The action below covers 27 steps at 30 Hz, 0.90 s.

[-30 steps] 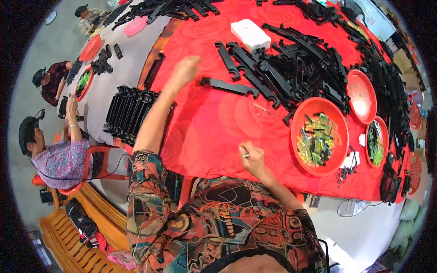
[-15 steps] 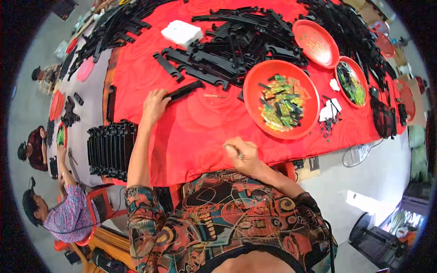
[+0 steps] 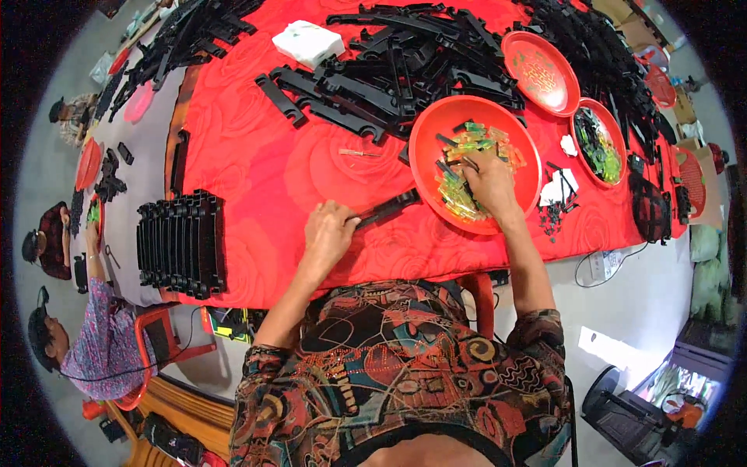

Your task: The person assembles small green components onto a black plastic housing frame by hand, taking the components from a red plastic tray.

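My left hand [image 3: 330,233] is closed around one end of a long black plastic bar [image 3: 391,208]. The bar's far end points right, close to the near-left rim of a large red plate [image 3: 426,148]. Over that plate, my right hand [image 3: 493,185] reaches down with its fingertips bunched among small translucent green, yellow and dark strips [image 3: 459,201]. What the fingertips pinch, if anything, is hidden. A slim small tool [image 3: 359,153] lies on the red cloth beyond my left hand.
Loose black bars [image 3: 405,70] heap at the back, beside a white block [image 3: 308,43]. Black bars stand in a stacked row [image 3: 180,245] at left. Two more red plates [image 3: 541,74] sit at right, near a white scrap [image 3: 559,187] with black bits. A co-worker [image 3: 101,342] sits at left.
My left hand has come nearer and to the right with the black bar. My right hand has gone from the table's near edge out into the strips on the red plate.
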{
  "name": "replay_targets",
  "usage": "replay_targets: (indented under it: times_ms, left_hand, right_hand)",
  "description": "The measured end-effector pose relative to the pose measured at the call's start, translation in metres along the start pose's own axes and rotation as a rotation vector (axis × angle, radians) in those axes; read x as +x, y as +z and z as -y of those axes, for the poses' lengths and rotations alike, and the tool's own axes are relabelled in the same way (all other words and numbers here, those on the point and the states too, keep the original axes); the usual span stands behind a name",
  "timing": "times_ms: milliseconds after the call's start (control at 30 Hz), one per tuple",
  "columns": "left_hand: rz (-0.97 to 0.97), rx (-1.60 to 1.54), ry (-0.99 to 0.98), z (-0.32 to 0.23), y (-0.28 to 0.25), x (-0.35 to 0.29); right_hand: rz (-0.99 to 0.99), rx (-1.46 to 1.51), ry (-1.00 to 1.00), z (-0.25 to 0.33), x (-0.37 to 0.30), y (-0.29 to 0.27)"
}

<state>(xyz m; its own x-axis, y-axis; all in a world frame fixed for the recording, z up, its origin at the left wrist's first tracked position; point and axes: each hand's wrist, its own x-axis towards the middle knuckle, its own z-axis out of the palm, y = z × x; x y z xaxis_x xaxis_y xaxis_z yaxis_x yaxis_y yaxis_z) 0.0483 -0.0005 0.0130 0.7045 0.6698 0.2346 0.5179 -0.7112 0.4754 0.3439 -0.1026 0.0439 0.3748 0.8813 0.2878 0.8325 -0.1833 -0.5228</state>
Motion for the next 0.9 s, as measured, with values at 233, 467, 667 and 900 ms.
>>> replay_targets:
  times_ms: [233,467,667,900]
  left_hand:
    - [-0.005,-0.021,0.008,0.001,-0.018,0.000]
    - [0.000,-0.086,-0.006,0.010,-0.029,-0.033]
    - [-0.061,-0.205,-0.002,0.020,-0.020,-0.031]
    - [-0.064,-0.217,-0.028,0.017,-0.020,-0.030]
  right_hand:
    - [0.301,-0.316,-0.033,-0.004,0.028,0.016]
    - [0.192,-0.312,-0.106,-0.009,0.029,0.022]
    - [0.104,-0.223,-0.097,-0.020,0.030,0.027]
    - [0.013,-0.188,-0.030,-0.020,0.023,0.014]
